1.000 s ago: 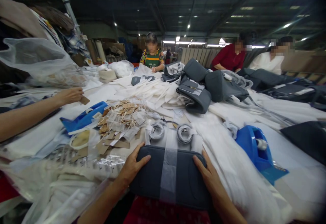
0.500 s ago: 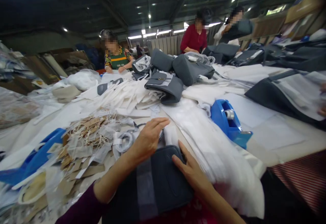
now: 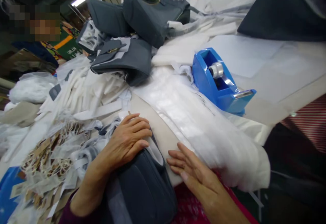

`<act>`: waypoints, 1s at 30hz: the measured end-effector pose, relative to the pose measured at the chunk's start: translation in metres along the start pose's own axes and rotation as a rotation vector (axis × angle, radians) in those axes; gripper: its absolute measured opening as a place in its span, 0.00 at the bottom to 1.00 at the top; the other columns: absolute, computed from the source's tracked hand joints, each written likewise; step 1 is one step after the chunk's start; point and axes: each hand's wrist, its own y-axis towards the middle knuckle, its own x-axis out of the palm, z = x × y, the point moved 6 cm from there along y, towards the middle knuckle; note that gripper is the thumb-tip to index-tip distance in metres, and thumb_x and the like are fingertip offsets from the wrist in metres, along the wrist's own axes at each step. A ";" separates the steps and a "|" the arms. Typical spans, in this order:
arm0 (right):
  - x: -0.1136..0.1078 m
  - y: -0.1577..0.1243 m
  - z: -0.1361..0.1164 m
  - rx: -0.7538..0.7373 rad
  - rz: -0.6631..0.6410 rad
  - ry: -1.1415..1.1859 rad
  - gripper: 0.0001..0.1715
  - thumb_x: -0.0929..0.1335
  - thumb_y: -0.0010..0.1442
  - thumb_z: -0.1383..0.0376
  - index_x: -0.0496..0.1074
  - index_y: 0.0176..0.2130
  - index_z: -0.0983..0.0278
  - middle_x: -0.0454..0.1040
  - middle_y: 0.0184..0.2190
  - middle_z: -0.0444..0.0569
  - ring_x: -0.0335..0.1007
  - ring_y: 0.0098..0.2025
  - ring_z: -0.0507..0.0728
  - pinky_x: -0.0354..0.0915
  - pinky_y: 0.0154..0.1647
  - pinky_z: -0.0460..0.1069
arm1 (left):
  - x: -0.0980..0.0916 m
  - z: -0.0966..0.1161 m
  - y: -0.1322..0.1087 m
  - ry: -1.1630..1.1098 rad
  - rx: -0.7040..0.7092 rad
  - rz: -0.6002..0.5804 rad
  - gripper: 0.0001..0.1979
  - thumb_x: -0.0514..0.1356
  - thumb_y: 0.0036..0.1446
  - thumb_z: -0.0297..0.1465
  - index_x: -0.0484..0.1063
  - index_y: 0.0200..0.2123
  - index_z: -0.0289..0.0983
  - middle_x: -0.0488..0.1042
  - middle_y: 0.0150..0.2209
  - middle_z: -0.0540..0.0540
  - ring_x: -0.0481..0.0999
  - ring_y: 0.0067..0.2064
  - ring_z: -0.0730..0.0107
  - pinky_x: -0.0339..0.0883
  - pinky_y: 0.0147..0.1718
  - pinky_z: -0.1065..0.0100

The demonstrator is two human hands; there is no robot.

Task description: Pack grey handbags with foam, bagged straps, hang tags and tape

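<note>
A dark blue-grey bag (image 3: 145,186) lies at the table's near edge, with a translucent strip across its left part. My left hand (image 3: 127,141) rests over the bag's upper left end, its fingers bent and lying on it; whether they grip anything is hidden. To the right of the bag, my right hand (image 3: 192,173) is held with its fingers apart, palm turned toward the bag, and nothing in it. A pale rounded piece (image 3: 156,152) sticks out at the bag's top edge between the hands.
A blue tape dispenser (image 3: 221,85) stands on the right beside a thick stack of white foam sheets (image 3: 188,125). Tags with strings (image 3: 51,156) are heaped at left. More dark bags (image 3: 127,57) lie behind white strips (image 3: 78,91). A person in a green apron (image 3: 67,45) is at back left.
The view has swung down and right. My right hand has come off the bag and now sits apart from it. My left hand has moved onto the bag's upper end.
</note>
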 end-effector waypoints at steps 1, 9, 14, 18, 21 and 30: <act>0.001 0.001 0.001 0.011 -0.014 0.003 0.35 0.63 0.65 0.55 0.51 0.66 0.59 0.62 0.61 0.57 0.64 0.59 0.59 0.59 0.63 0.59 | 0.000 0.000 0.001 -0.003 -0.011 -0.009 0.23 0.42 0.67 0.43 0.72 0.38 0.38 0.75 0.42 0.43 0.70 0.50 0.61 0.47 0.62 0.52; 0.005 0.016 0.004 0.067 -0.059 -0.037 0.33 0.62 0.65 0.62 0.50 0.66 0.55 0.60 0.63 0.52 0.61 0.61 0.57 0.58 0.63 0.58 | -0.002 0.002 0.000 -0.001 -0.089 -0.038 0.22 0.42 0.67 0.44 0.69 0.35 0.37 0.75 0.49 0.42 0.68 0.55 0.58 0.46 0.63 0.49; 0.020 0.028 -0.002 0.111 -0.050 -0.101 0.41 0.65 0.59 0.63 0.49 0.67 0.60 0.61 0.62 0.55 0.63 0.59 0.59 0.60 0.61 0.59 | -0.001 -0.001 -0.003 0.002 -0.096 -0.062 0.19 0.44 0.66 0.39 0.71 0.37 0.37 0.73 0.55 0.42 0.64 0.62 0.56 0.44 0.65 0.49; 0.032 0.038 -0.011 0.169 -0.012 -0.223 0.48 0.69 0.50 0.63 0.52 0.66 0.62 0.61 0.61 0.55 0.62 0.59 0.62 0.58 0.61 0.61 | 0.002 -0.006 -0.004 0.011 -0.113 -0.063 0.15 0.46 0.65 0.34 0.71 0.39 0.37 0.72 0.56 0.43 0.63 0.63 0.56 0.40 0.66 0.47; 0.041 0.044 -0.012 0.186 -0.009 -0.268 0.53 0.71 0.46 0.65 0.51 0.66 0.59 0.62 0.61 0.52 0.61 0.60 0.63 0.57 0.62 0.62 | 0.004 -0.007 -0.004 0.019 -0.133 -0.062 0.16 0.45 0.64 0.31 0.69 0.48 0.36 0.70 0.58 0.43 0.62 0.63 0.59 0.40 0.67 0.48; 0.057 0.039 -0.002 0.006 0.005 -0.241 0.52 0.70 0.48 0.69 0.49 0.67 0.56 0.52 0.67 0.47 0.46 0.68 0.61 0.46 0.69 0.59 | 0.001 0.004 -0.003 -0.136 -0.075 -0.091 0.18 0.45 0.63 0.30 0.72 0.47 0.37 0.75 0.48 0.44 0.69 0.55 0.59 0.43 0.65 0.50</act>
